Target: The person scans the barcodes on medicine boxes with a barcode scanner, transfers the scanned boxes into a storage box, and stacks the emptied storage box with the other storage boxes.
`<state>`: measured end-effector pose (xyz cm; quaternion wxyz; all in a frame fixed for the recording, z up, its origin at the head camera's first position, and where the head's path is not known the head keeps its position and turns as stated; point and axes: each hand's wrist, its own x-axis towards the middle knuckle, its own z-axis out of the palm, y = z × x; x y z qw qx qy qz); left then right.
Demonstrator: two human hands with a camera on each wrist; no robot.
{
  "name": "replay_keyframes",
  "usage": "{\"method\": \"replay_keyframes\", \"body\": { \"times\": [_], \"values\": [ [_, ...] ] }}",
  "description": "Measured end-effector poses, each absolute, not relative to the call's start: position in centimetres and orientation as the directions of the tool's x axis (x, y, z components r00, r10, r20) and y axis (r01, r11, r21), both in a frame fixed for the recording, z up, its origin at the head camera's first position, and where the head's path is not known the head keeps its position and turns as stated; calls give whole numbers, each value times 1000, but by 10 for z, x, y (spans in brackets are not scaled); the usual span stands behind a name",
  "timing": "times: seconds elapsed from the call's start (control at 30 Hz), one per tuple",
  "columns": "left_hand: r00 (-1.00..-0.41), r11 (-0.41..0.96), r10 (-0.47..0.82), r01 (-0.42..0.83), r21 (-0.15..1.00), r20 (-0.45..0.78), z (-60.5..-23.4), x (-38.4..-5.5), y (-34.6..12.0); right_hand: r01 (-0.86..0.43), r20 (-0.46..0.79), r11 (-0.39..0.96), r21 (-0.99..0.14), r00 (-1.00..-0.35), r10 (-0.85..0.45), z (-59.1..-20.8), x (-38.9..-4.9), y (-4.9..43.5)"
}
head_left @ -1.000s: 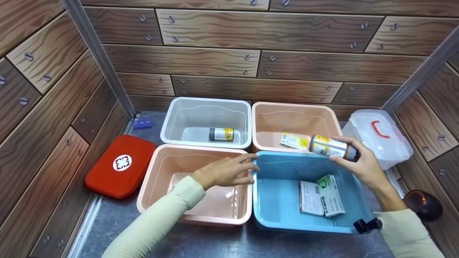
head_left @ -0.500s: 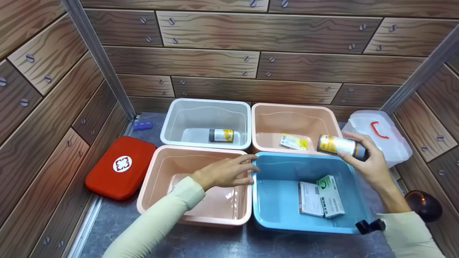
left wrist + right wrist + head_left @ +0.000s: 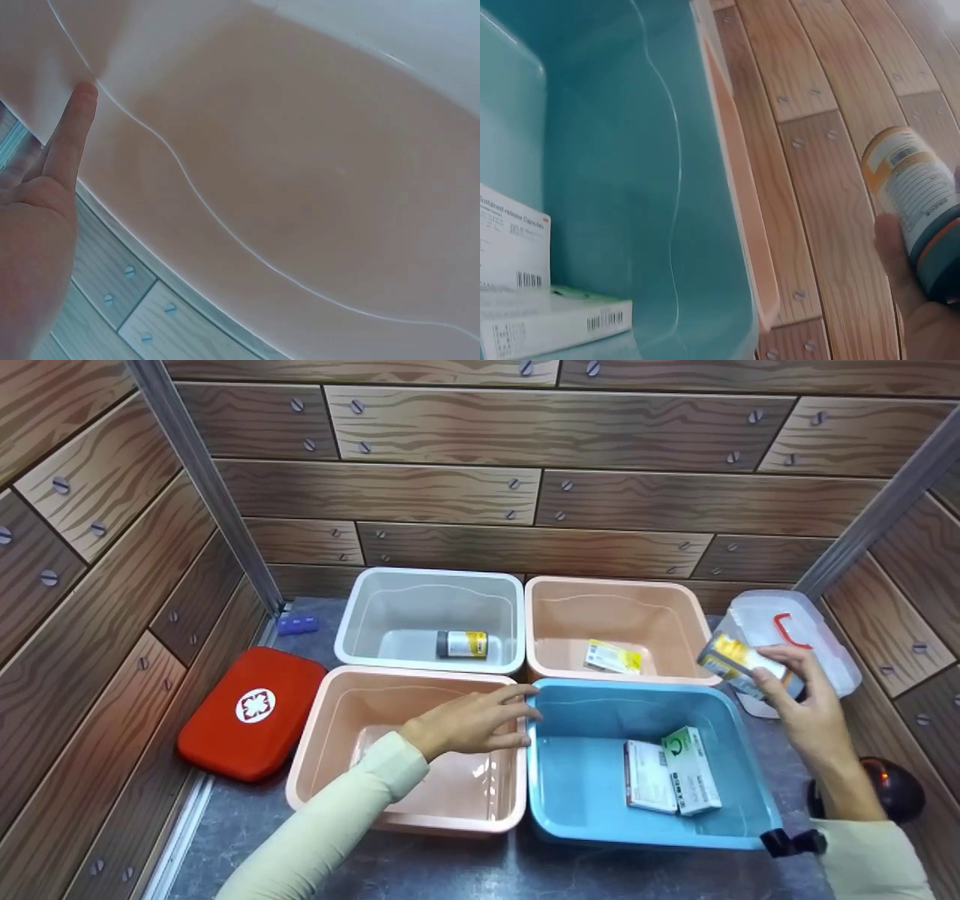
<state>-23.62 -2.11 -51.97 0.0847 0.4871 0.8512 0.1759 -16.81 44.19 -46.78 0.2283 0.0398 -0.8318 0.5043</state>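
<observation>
My right hand (image 3: 814, 716) grips a pill bottle (image 3: 724, 656) with a yellow and white label and a dark cap. It holds the bottle tilted in the air, off the back right corner of the blue bin (image 3: 585, 706). The right wrist view shows the bottle's printed label (image 3: 919, 184) close up. My left hand (image 3: 476, 721) rests with extended fingers at the rims where the front peach bin (image 3: 352, 701) meets the blue one. Two medicine boxes, one white (image 3: 649, 776) and one green and white (image 3: 691, 772), lie inside the blue bin.
Behind, a grey bin (image 3: 397, 607) holds a similar bottle (image 3: 463, 644), and another peach bin (image 3: 592, 604) holds a yellow-white box (image 3: 613, 657). A clear lidded box (image 3: 750, 615) stands right. A red case (image 3: 251, 735) and purple pill organizer (image 3: 298, 624) lie left.
My right hand has carried the bottle rightward, from near the back peach bin's front rim to beside the clear box, turning it to slant downward. My left hand has stayed in place.
</observation>
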Motion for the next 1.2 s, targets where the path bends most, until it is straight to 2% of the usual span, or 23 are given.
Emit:
{"method": "replay_keyframes", "body": {
  "times": [0.1,0.2,0.27,0.33,0.43,0.5,0.8,1.03,1.2],
  "values": [
    [-510,461,859,801,382,34,-520,-236,-21,-304,439,509,-805,-883,166,-470,-162,452],
    [-506,454,862,807,379,44,-521,-236,-21,-249,401,482,-840,-883,242,-474,-154,463],
    [-503,450,863,811,375,51,-522,-236,-21,-253,353,324,-912,-885,304,-479,-149,470],
    [-500,446,864,813,374,56,-522,-236,-21,-298,315,103,-949,-890,330,-485,-145,479],
    [-500,447,864,812,376,54,-522,-236,-21,-375,287,-219,-901,-893,348,-496,-138,491],
    [-503,450,863,809,379,48,-521,-235,-21,-383,259,-311,-870,-891,372,-503,-133,500],
    [-506,456,861,807,376,41,-520,-236,-21,-293,32,-524,-800,-893,450,-543,-107,528],
    [-507,454,861,804,384,46,-520,-236,-21,-204,-151,-599,-774,-859,489,-564,-94,527],
    [-512,463,858,799,385,31,-520,-235,-21,-200,-245,-680,-705,-832,499,-575,-91,521]
  ]
}}
